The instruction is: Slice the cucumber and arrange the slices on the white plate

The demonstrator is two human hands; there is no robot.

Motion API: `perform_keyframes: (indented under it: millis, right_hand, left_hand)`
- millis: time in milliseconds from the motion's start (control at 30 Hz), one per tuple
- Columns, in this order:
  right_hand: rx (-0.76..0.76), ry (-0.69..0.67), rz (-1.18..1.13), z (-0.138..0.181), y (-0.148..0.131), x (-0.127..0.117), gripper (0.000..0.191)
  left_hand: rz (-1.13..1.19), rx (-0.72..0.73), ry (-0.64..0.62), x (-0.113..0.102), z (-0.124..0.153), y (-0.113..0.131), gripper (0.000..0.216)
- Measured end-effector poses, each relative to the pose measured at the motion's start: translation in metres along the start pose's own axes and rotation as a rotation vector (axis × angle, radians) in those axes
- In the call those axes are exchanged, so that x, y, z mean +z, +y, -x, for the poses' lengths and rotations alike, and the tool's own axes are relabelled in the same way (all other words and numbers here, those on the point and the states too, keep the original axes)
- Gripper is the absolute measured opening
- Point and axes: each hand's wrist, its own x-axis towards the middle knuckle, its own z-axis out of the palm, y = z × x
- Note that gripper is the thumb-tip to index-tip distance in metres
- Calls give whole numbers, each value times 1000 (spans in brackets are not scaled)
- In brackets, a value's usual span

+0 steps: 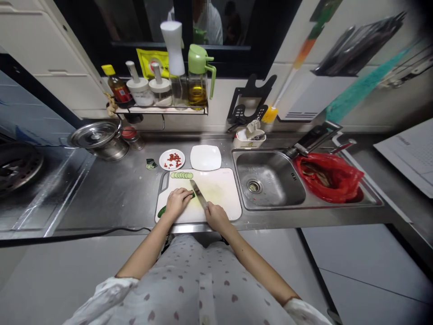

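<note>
The person stood at the steel counter with both hands over a white cutting board [223, 189]. The left hand [178, 201] lay curled over a cucumber [162, 211], its fingers bent down and closed on it, pinning it to the board. Only the dark green tail showed, poking out toward the board's near left corner, and a sliver of the cut end peeped out by the fingertips. From where I stood, the cucumber's long axis ran slantwise, from the near left up toward the middle of the board.

The right hand [216, 216] was wrapped tight round the handle of a kitchen knife [198, 193]. The blade pointed away from the person and a little leftward, and it met the cucumber's cut end just beside the left fingertips. So the blade lay across the cucumber's length rather than along it. The left hand was the one on the cucumber; the right reached it only through the knife.

A neat row of cucumber slices [181, 175] lay along the board's far edge. Just beyond stood a small round plate [163, 161] of chopped red bits and a square white plate [205, 157]. To the right was the sink [270, 180], with a red plastic bag [329, 176] in the basin beside it.
</note>
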Motion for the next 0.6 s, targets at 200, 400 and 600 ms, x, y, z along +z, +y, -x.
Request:
perform_keyframes:
  millis: [200,400,600]
  right_hand:
    - [2,-19,-5,-1,-2,0,28]
    - [-13,-11,-13,1,-3,1,27]
    - [-12,-26,-13,0,-4,2,27]
  left_hand:
    - [-11,17,10,2,1,-1,27]
    - [-17,9,-8,3,1,-2,29]
    - [-11,-4,-19,4,1,-3,29]
